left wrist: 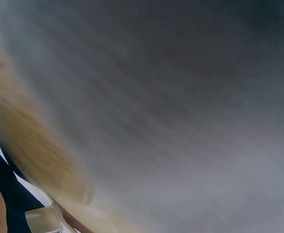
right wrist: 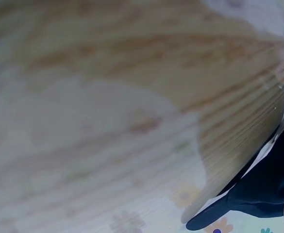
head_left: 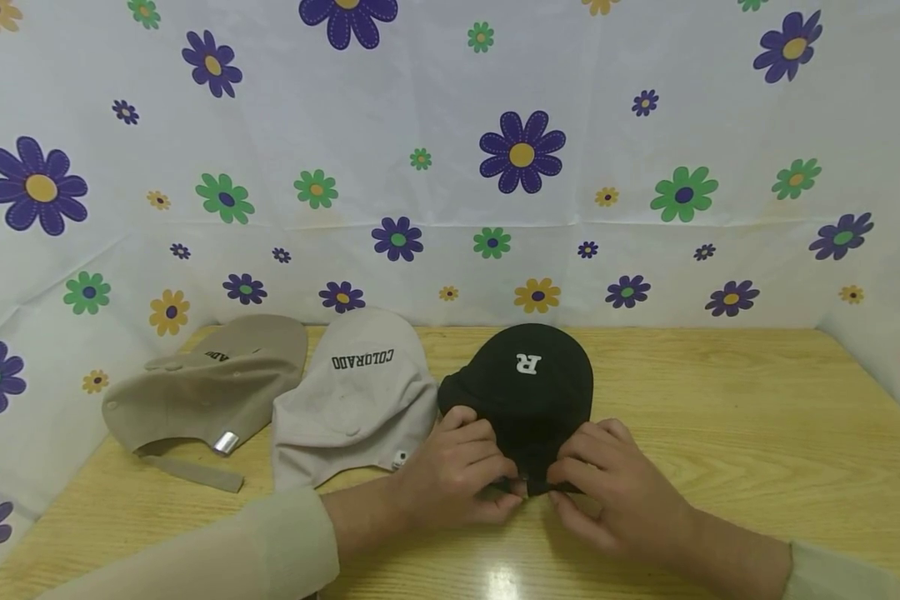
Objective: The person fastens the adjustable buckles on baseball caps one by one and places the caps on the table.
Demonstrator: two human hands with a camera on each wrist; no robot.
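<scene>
A black baseball cap (head_left: pixel 543 408) with a white letter R lies on the wooden table, its crown toward the backdrop. At its near edge, my left hand (head_left: pixel 457 467) pinches one end of the cap's back strap. My right hand (head_left: pixel 615 487) pinches the other end with thumb and fingers, close by the left fingertips. The fingers partly cover the strap's fastening. Most of the left wrist view is a blurred grey surface. Dark fabric of the black cap (right wrist: pixel 258 189) shows at the lower right of the right wrist view.
Left of the black cap lies a light grey cap (head_left: pixel 360 408) lettered COLORADO, touching or nearly touching it. Farther left is a tan cap (head_left: pixel 202 400) with a loose strap and metal buckle. The wooden table (head_left: pixel 735 408) meets a flower-print cloth (head_left: pixel 435 108) at the back and sides.
</scene>
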